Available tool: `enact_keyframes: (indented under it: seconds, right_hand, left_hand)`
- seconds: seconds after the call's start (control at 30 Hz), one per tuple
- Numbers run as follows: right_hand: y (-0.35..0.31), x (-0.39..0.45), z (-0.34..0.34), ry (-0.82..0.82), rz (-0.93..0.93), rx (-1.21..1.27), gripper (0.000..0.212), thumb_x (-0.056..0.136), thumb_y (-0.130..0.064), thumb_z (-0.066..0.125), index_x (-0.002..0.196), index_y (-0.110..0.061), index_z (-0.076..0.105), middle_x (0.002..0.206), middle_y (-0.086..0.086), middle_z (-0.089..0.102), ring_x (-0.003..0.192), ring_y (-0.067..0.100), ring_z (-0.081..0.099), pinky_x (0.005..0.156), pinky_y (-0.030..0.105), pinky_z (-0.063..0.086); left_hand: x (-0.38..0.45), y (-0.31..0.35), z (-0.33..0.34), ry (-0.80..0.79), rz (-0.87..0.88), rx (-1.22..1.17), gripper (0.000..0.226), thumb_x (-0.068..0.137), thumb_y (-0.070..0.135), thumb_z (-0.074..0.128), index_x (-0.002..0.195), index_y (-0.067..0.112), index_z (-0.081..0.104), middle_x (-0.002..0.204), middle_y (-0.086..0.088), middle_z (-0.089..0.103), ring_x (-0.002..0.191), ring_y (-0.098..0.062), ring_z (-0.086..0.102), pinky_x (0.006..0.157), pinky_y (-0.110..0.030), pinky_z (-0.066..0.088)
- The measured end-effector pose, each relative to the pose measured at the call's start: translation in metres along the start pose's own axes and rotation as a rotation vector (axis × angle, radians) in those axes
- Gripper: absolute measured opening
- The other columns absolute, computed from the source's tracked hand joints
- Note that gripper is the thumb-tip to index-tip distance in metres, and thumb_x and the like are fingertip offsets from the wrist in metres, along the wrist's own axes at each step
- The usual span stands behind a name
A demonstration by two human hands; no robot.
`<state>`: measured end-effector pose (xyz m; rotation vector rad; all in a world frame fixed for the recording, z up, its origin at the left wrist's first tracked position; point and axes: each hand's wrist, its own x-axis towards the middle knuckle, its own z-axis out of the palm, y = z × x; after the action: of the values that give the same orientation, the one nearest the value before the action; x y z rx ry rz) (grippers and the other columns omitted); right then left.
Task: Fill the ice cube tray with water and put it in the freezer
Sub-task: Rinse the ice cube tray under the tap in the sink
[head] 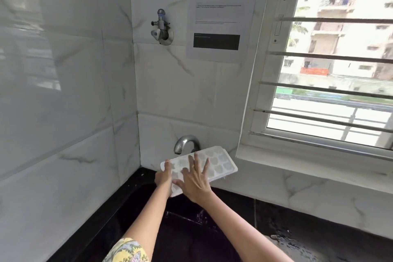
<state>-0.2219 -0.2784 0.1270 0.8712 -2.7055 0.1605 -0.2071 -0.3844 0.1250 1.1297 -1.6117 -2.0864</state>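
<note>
White plastic ice cube tray (pixel 214 164) looks light but sloshy: your left hand (pixel 163 177) pinches its 8 o'clock end, right hand (pixel 194 183) fingers spread flat on top.

Tray (pixel 221 165): translucent white, its cells showing as paler frosted patches in rows. Tap (pixel 184 144): dull silver-grey metal. Wall valve (pixel 161 25): grey metal with a blue band near its top. Tiles (pixel 70 95): glossy white, marbled with thin grey veins. Counter (pixel 282 215): glossy black, as is the sink (pixel 182 238) set into it. Notice (pixel 221 15): white paper, dark navy strip across the top, black block near the bottom, faint lines of dark print between. Window frame (pixel 263 83): white, crossed by grey bars. Sleeve (pixel 125 251): yellow, printed with a grey-green and pink floral pattern.
</note>
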Motion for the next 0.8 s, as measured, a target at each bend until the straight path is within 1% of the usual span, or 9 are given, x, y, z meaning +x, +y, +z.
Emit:
enact_keyframes:
  seconds: [0.07, 0.13, 0.2, 0.27, 0.37, 0.5, 0.6, 0.73, 0.8]
  right_hand:
    - [0.002, -0.004, 0.004, 0.009, -0.039, 0.06, 0.079, 0.081, -0.07, 0.01, 0.119, -0.019, 0.057, 0.145, 0.021, 0.031, 0.139, 0.038, -0.001, 0.104, 0.071, -0.002]
    - [0.009, -0.007, 0.005, 0.032, -0.058, 0.037, 0.067, 0.084, -0.068, 0.013, 0.113, -0.028, 0.059, 0.137, 0.018, 0.039, 0.137, 0.04, 0.01, 0.105, 0.066, -0.005]
    - [0.007, -0.007, 0.0, 0.049, -0.051, 0.015, 0.044, 0.084, -0.055, 0.033, 0.102, -0.026, 0.062, 0.13, 0.014, 0.046, 0.134, 0.037, 0.019, 0.106, 0.067, 0.003]
    - [-0.002, -0.008, -0.001, 0.062, -0.121, 0.092, 0.029, 0.089, -0.033, 0.043, 0.108, -0.02, 0.06, 0.139, 0.015, 0.037, 0.14, 0.035, 0.006, 0.106, 0.068, 0.004]
    - [-0.012, -0.012, 0.004, -0.044, -0.143, 0.083, 0.031, 0.091, -0.019, 0.043, 0.12, -0.016, 0.052, 0.15, 0.016, 0.016, 0.14, 0.034, -0.012, 0.105, 0.068, -0.008]
    - [-0.024, -0.011, 0.012, -0.143, -0.158, 0.046, 0.045, 0.09, -0.027, 0.041, 0.133, -0.016, 0.039, 0.152, 0.019, 0.006, 0.138, 0.036, -0.022, 0.101, 0.066, -0.017]
    - [-0.021, -0.008, 0.014, -0.143, -0.15, 0.027, 0.034, 0.09, -0.033, 0.039, 0.119, -0.025, 0.055, 0.15, 0.019, 0.014, 0.139, 0.037, -0.014, 0.099, 0.066, -0.019]
    - [-0.019, -0.011, 0.019, 0.068, -0.25, -0.007, 0.036, 0.089, -0.037, 0.04, 0.116, -0.024, 0.059, 0.149, 0.019, 0.023, 0.141, 0.039, 0.0, 0.099, 0.067, -0.02]
    - [-0.009, -0.011, 0.015, 0.007, -0.311, 0.16, 0.033, 0.091, -0.037, 0.043, 0.12, -0.028, 0.057, 0.149, 0.014, 0.024, 0.141, 0.035, 0.002, 0.104, 0.065, -0.01]
  left_hand:
    - [0.002, 0.003, -0.002, -0.001, -0.006, -0.026, 0.062, 0.089, 0.051, 0.05, 0.123, -0.001, 0.057, 0.121, -0.017, 0.063, 0.108, -0.036, 0.062, 0.085, -0.038, 0.049]
    - [0.004, 0.004, -0.006, 0.013, 0.001, -0.012, 0.066, 0.088, 0.052, 0.05, 0.126, -0.002, 0.053, 0.123, -0.017, 0.061, 0.11, -0.037, 0.061, 0.089, -0.039, 0.049]
    - [0.008, 0.0, -0.007, 0.013, 0.0, -0.014, 0.066, 0.088, 0.054, 0.05, 0.124, -0.001, 0.055, 0.121, -0.017, 0.062, 0.11, -0.037, 0.061, 0.094, -0.042, 0.051]
    - [0.014, -0.009, -0.008, -0.015, -0.02, -0.036, 0.064, 0.085, 0.055, 0.051, 0.119, 0.001, 0.058, 0.118, -0.018, 0.064, 0.105, -0.036, 0.064, 0.094, -0.045, 0.052]
    - [0.009, -0.012, -0.007, -0.018, -0.03, -0.063, 0.054, 0.088, 0.047, 0.05, 0.114, 0.0, 0.06, 0.105, -0.017, 0.067, 0.095, -0.034, 0.065, 0.09, -0.042, 0.054]
    - [0.005, -0.013, -0.007, -0.006, -0.008, -0.091, 0.046, 0.092, 0.041, 0.05, 0.106, 0.0, 0.064, 0.084, -0.012, 0.064, 0.076, -0.028, 0.061, 0.069, -0.033, 0.049]
    - [0.007, -0.022, -0.009, 0.01, -0.051, -0.122, 0.053, 0.088, 0.045, 0.054, 0.105, -0.005, 0.062, 0.071, -0.008, 0.061, 0.077, -0.03, 0.063, 0.074, -0.038, 0.054]
    - [0.01, -0.02, -0.01, 0.019, 0.032, -0.086, 0.054, 0.091, 0.043, 0.052, 0.11, -0.006, 0.064, 0.072, -0.009, 0.063, 0.083, -0.029, 0.062, 0.073, -0.032, 0.047]
    - [0.011, -0.018, -0.017, 0.074, 0.084, -0.042, 0.057, 0.093, 0.044, 0.05, 0.114, -0.008, 0.061, 0.095, -0.017, 0.068, 0.095, -0.034, 0.063, 0.074, -0.031, 0.043]
